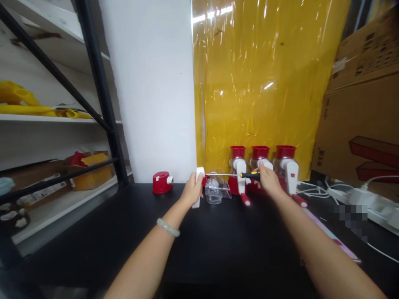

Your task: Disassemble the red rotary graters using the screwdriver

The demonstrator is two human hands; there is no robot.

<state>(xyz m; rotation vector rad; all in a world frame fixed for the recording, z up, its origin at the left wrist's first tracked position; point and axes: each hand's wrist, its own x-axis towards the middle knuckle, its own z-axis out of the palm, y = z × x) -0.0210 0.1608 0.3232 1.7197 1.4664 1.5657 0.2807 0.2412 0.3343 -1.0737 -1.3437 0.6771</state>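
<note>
Head view: a screwdriver (250, 175) and a white part (196, 204) are held up over a black table (230, 253)

The white part is gripped by the left hand (191, 190), with the fingers closed around it. It is held near the middle of the far side of the table. A bit of red is seen just beside it, but what this red bit belongs to is hard to tell, as it is small and partly hidden. The black and yellow handle of the screwdriver is gripped by the right hand (269, 179). Its thin metal rod is pointed to the left, and its end is seen at the top of the white part. A pale bracelet (168, 227) is worn on the left arm.

Clear plastic pieces (214, 192) are seen between the two hands, under the rod. A round red piece (162, 182) with a white knob is set on the table, to the left of the left hand. Three red and white machines with handles are lined up at the back: a left one (238, 153), a middle one (260, 152) and a right one (286, 153). The middle one is partly hidden by the right hand. White cords (318, 191) and a flat pink sheet (332, 236) are seen on the right.
</note>
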